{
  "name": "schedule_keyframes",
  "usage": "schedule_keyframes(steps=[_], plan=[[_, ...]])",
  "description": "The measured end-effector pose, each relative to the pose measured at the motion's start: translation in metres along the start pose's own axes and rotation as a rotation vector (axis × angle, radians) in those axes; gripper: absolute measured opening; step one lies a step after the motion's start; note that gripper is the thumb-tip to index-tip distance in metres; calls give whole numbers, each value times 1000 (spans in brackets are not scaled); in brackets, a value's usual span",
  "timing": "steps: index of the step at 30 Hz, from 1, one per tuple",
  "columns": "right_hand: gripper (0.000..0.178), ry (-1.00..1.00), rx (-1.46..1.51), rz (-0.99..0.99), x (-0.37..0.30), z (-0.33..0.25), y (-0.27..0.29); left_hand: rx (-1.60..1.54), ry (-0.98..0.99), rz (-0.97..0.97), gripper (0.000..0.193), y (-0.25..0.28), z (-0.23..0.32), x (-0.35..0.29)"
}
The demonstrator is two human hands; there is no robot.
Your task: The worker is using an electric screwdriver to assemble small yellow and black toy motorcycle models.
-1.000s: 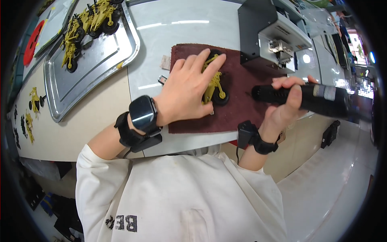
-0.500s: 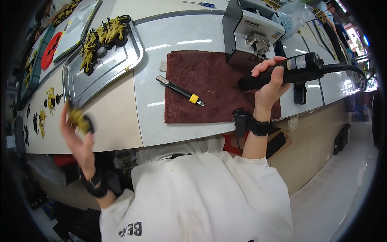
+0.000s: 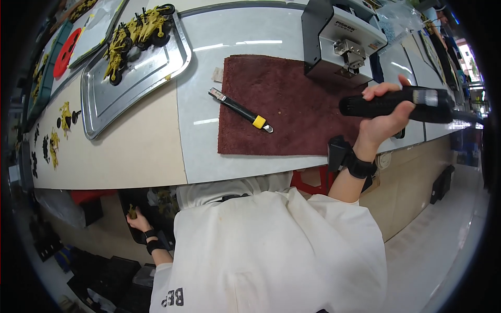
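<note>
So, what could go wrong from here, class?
The black cutter lies mostly on the maroon cloth, metal tip uncovered, and might nick someone reaching. The right hand holds a black tool aloft; its cord could snag. The left hand, below the tabletop, could drop its small yellow piece.

An assembly workshop, probably for small models. Near the far left corner of the table [image 3: 141, 156], a metal tray [image 3: 99, 133] holds yellow-and-black wheeled models [image 3: 151, 26]; loose parts [image 3: 54, 148] lie along the left edge. By the near edge, a utility knife [image 3: 240, 110] rests on a maroon cloth [image 3: 297, 115]. A boxy machine [image 3: 342, 31] stands toward the far edge.
</note>
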State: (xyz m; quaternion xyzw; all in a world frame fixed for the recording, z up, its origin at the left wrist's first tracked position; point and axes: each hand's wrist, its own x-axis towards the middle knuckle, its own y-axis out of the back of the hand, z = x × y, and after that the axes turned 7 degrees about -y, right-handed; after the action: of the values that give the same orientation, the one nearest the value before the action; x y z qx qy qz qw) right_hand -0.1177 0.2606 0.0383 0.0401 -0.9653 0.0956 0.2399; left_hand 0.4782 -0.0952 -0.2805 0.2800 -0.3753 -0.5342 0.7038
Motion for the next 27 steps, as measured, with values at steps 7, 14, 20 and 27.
schedule_keyframes(steps=[7,14,20,27], plan=[[55,-43,55,-48,-6,15,-20,102,-157,163,53,5,53,65],[66,-34,-75,20,-17,16,-25,-679,-643,144,44,81,392,97],[63,-48,-63,76,-18,12,-31,-109,-639,-495,77,-77,481,195],[63,43,-122,192,-29,15,-27,-390,-723,-494,54,-32,487,137]])
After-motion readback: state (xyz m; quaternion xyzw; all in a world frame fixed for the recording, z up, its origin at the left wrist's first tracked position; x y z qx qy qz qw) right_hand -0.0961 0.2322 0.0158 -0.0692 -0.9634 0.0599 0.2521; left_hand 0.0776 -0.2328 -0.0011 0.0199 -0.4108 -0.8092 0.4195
